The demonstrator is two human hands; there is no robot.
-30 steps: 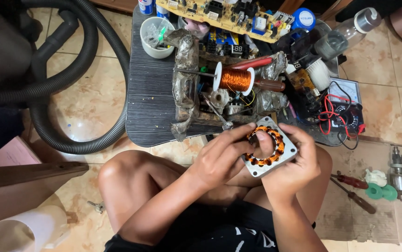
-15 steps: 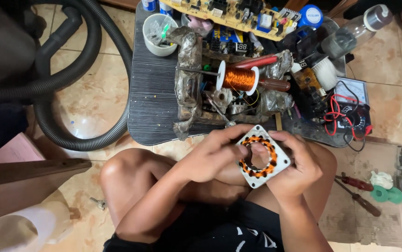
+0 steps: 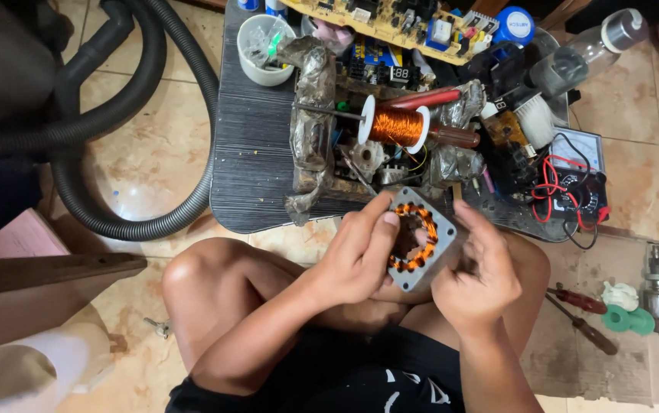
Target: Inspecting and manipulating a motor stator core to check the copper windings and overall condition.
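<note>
A person seated cross-legged on a tiled floor holds a square grey metal motor stator ringed with copper-orange windings (image 3: 415,239) above the lap, tilted on edge. The left hand (image 3: 360,256) is clamped on its near side, fingers curled into the central bore; the right hand (image 3: 476,271) is closed around the opposite edge, its fingers blurred. Held between fingertips only, the stator looks liable to slip and drop onto the knees, and fingers pressing inside the bore could scuff the fine windings. Just beyond the hands, a low dark ribbed board (image 3: 257,164) carries a white-flanged spool of copper wire (image 3: 397,125) on a tape-wrapped stand, a yellow circuit board (image 3: 391,21), a white cup (image 3: 262,47) and a meter with red leads (image 3: 574,180), crowding any place to set the part down. A grey corrugated hose (image 3: 115,222) curves at left; red-handled screwdrivers (image 3: 582,315) lie at right.
</note>
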